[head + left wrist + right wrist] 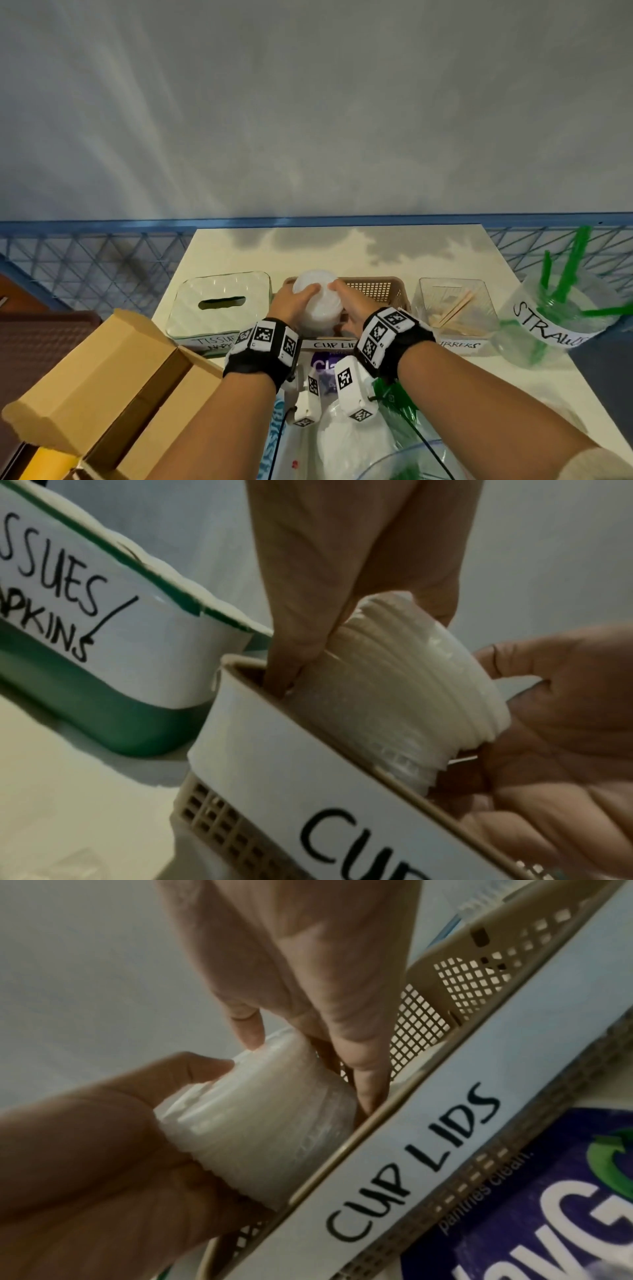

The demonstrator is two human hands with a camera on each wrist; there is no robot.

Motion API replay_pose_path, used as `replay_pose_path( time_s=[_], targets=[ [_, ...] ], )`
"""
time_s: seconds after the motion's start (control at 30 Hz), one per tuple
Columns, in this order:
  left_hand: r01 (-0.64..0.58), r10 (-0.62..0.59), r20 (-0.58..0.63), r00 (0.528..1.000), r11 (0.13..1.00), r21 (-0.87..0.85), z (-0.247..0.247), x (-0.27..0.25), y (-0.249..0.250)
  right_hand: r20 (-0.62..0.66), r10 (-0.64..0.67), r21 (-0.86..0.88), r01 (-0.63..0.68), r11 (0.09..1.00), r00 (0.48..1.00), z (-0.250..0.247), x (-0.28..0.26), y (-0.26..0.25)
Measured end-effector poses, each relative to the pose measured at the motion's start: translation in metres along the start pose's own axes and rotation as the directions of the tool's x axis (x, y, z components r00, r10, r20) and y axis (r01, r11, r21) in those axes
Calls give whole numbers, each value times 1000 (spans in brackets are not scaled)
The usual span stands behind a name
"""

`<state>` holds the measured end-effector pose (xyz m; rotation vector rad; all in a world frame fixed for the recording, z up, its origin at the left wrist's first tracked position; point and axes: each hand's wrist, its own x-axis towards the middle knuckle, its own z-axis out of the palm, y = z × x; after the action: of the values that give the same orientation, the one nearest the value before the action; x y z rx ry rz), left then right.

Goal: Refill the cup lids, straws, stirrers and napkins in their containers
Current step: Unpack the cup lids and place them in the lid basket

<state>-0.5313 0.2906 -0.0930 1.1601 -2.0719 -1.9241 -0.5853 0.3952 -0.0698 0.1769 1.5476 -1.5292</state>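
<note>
Because the stack of cup lids [318, 301] is tall and nested loosely, both hands clamp it from opposite sides: left hand [291, 305] at 9 o'clock of the stack, right hand [352, 308] at 3 o'clock. Fingers [291, 653] of the left are curled round the stack's side, tips dipping inside the basket wall; right fingers [363, 1053] likewise wrapped on the far side. Two-sided grip likely keeps the lids aligned so none slip.

Stack sits partly inside the beige mesh basket [380, 291], labelled CUP LIDS, lower end below the rim, top end tilted up and away. Probably mid-lowering; lids step looks near done once it's let go.

Basket is at 12 o'clock of the table [342, 253]. Tissue box [219, 301] at 9 o'clock of the basket, just beside it. Stirrer box [452, 308] at 3 o'clock, straw container [561, 315] further right. Labels face the person, so each refill goes to its marked bin. Cardboard box [102, 370] at 7 o'clock, open.
</note>
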Motion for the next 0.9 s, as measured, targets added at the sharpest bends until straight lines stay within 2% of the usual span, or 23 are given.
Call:
replay_pose_path(
  time_s=[0.2, 0.4, 0.63, 0.9],
  targets=[
    [6, -2, -31, 1000, 993, 117, 4, -10, 5, -28, 21, -46, -22, 999, 999, -7, 11, 6],
    [-80, 101, -70, 992, 964, 255, 10, -10, 0, -25, 39, -167, -42, 985, 999, -8, 15, 9],
    [-104, 190, -123, 974, 860, 500, 18, -10, 1, -47, -13, -312, -2, 950, 999, -10, 28, 13],
    [-66, 157, -142, 977, 862, 503, 10, -7, -2, -132, -48, -491, -23, 871, 990, -10, 27, 8]
  ],
)
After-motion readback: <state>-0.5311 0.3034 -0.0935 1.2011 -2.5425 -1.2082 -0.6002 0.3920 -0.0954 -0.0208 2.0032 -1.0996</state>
